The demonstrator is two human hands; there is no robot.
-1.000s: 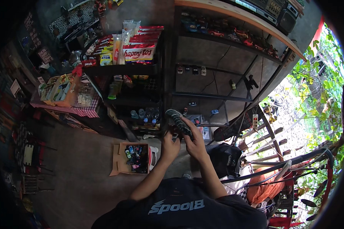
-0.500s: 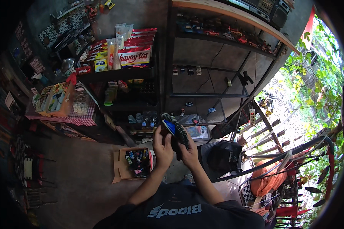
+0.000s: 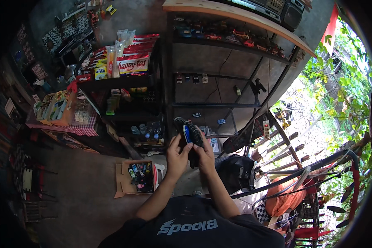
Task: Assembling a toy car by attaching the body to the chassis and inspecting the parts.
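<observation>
A dark, ribbed object point(image 3: 196, 135) with a blue part sits up between the two hands, the left hand point(image 3: 177, 160) grasping it from one side and the right hand point(image 3: 205, 158) grasping it from the other. Below and left of the left hand is an open cardboard box point(image 3: 122, 175) of small toys; beside the right hand, farther right, lies a black bag point(image 3: 239, 170).

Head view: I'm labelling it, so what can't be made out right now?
All in the head view:
- Dark object: partly covered by the left hand and right hand.
- Box: lower contents, buried under upper ones.
- Radio: top, cut off by the upper edge.
- Red car: details, too small and dim.
</observation>
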